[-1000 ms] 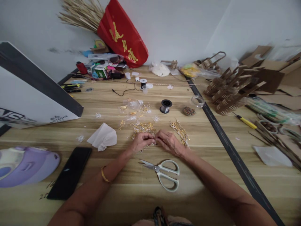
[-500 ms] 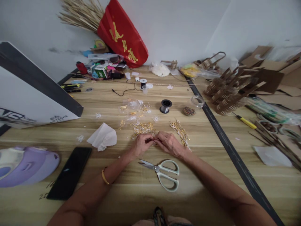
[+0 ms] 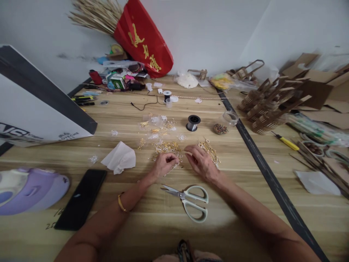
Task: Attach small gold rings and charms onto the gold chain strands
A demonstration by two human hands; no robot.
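My left hand [image 3: 164, 163] is pinched closed at the front of a pile of small gold and silver jewellery findings [image 3: 167, 146]. A thin silvery chain [image 3: 172, 169] trails below its fingertips and seems held there, though the pinch itself is too small to see clearly. To the right, my right hand [image 3: 200, 162] is apart from the left one, fingers curved with a gap between thumb and fingertips. Beside it lies a bundle of gold and silver chains with rings [image 3: 209, 151]. Scissors with pale green handles [image 3: 187, 196] rest on the table between my forearms.
Behind the pile stand a wire spool [image 3: 193, 123] and a glass jar of beads [image 3: 225, 123]. On the left are a paper tissue [image 3: 120, 158], a black phone [image 3: 81, 200] and a white box [image 3: 40, 105]. Small woven baskets [image 3: 261, 109] and a yellow cutter [image 3: 287, 141] sit to the right.
My hands were together at the fingertips and have come apart. The right one has lifted away and its fingers have spread; the chain under my left hand now shows.
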